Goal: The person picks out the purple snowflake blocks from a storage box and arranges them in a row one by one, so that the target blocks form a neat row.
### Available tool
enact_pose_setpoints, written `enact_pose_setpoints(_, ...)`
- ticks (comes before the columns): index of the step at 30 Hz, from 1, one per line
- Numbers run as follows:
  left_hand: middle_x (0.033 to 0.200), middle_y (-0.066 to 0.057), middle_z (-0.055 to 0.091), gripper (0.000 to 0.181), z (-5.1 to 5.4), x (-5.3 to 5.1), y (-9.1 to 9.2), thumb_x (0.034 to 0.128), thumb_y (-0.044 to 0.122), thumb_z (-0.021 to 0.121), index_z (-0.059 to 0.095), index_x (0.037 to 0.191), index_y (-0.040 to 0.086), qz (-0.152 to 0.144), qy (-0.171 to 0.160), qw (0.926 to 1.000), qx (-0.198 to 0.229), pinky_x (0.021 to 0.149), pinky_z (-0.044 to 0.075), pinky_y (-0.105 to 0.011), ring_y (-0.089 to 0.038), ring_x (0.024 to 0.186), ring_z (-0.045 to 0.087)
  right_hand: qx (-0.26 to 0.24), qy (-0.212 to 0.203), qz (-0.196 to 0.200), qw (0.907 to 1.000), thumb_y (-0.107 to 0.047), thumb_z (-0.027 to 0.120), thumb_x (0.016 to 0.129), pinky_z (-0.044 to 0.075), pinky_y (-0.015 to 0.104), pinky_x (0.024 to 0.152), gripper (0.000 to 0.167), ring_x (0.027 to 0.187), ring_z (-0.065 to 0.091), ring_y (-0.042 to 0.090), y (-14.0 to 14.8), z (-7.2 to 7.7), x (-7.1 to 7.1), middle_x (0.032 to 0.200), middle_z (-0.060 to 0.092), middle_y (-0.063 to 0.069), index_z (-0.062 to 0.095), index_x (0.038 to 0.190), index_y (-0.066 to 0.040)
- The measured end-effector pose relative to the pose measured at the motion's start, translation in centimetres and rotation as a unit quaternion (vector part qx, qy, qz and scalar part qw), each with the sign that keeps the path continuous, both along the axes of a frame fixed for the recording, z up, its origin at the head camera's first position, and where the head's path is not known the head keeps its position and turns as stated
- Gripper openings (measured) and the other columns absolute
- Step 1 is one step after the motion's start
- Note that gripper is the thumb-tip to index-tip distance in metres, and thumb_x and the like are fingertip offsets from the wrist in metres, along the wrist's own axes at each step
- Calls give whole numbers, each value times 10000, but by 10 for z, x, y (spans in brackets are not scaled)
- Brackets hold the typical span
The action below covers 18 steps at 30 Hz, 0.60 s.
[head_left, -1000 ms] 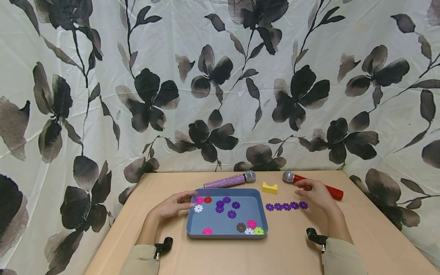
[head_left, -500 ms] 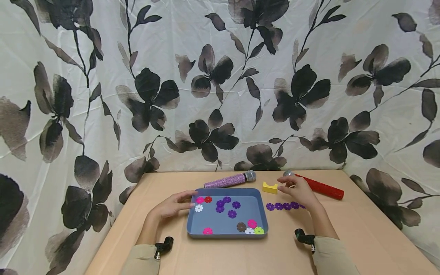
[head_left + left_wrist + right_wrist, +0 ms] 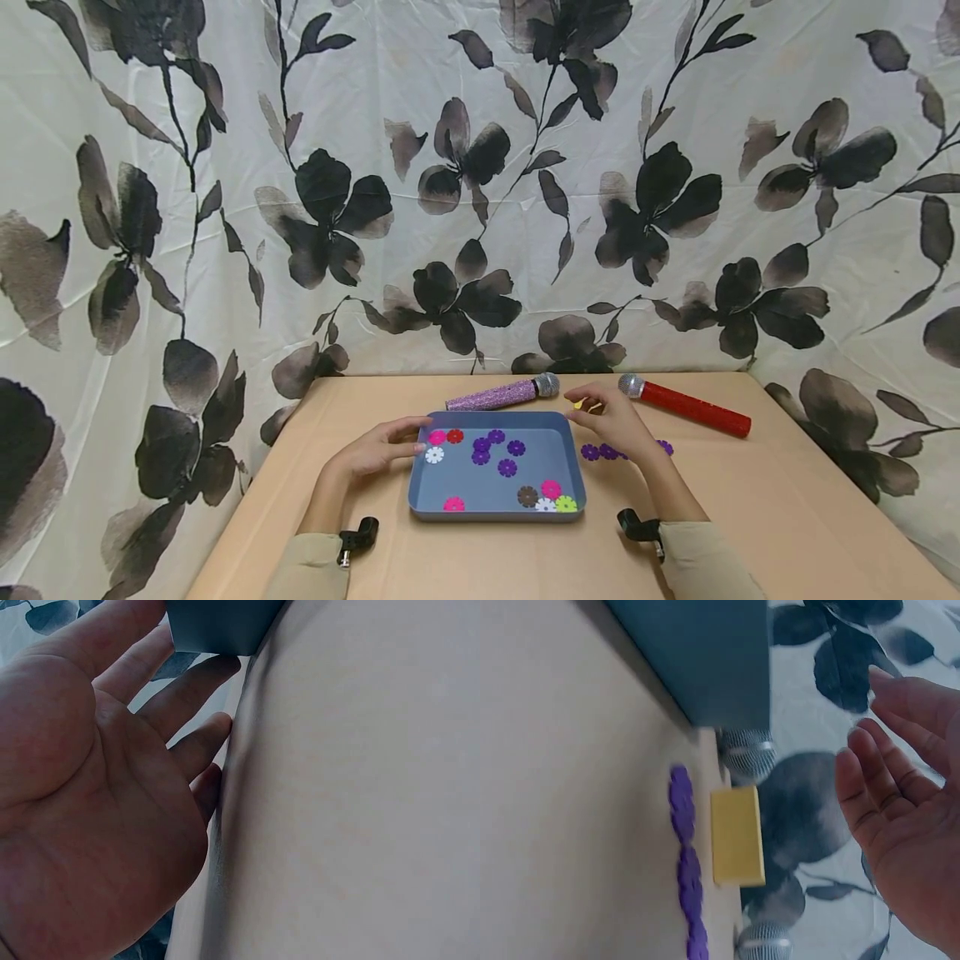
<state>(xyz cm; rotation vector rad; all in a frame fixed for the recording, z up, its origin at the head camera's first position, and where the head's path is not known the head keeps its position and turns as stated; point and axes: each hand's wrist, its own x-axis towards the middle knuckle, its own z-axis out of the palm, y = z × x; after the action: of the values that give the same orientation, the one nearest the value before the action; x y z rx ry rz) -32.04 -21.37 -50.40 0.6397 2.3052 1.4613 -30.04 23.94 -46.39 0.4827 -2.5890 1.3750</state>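
My left hand (image 3: 378, 450) rests against the left side of a blue-grey tray (image 3: 480, 487), its fingers fairly straight and the tips touching the rim. In the left wrist view, the tray's corner (image 3: 221, 626) hides the thumb and index fingertips. Flat flower-shaped pieces lie inside, among them several purple ones (image 3: 507, 467). My right hand (image 3: 615, 421) hovers at the tray's right with loosely bent fingers, holding nothing. Beneath it, a yellow notched block (image 3: 736, 836) is mostly hidden in the head view. A row of purple flower pieces (image 3: 682, 814) lies beside the block, partly covered by my right arm.
A purple glittery microphone (image 3: 502, 394) lies behind the tray. To the right rests a red microphone (image 3: 693, 409). The wooden table (image 3: 487, 562) ends at a floral curtain (image 3: 480, 333). Pink, red, white, brown and lime flower pieces sit near the tray's edges.
My right hand has moved left from beside the red microphone, past the row of purple flower pieces, to above the yellow block. The left hand and the tray stay in place.
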Motion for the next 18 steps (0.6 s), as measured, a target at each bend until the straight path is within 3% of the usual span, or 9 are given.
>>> enact_pose_setpoints(10, 1635, -143, 433, 556, 0, -1, 0, 1013, 268, 693, 524, 1529, 151, -49, 70, 10000, -23, 1268, 254, -600, -408, 1528, 364, -99, 125, 150, 9998, -142, 807, 918, 578, 227, 818, 319, 943, 641, 196, -26, -4, 3, 1175, 719, 56, 738, 1229, -124)
enact_pose_setpoints(13, 1633, -142, 436, 547, 0, -1, 0, 1016, 258, 688, 526, 1528, 154, -58, 82, 9999, -22, 1267, 256, -601, -408, 1526, 368, -110, 86, 253, 9996, -139, 813, 911, 575, 231, 817, 301, 934, 634, 180, -32, -6, 3, 1161, 722, 86, 753, 1205, -147)
enact_pose_setpoints(18, 1636, -144, 432, 555, -1, -1, 0, 1017, 248, 687, 517, 1533, 138, -42, 85, 10000, -13, 1266, 256, -603, -414, 1525, 368, -100, -70, 576, 9983, -137, 793, 931, 560, 231, 798, 327, 923, 623, 186, -45, -9, 4, 1205, 706, 182, 736, 1251, -100)
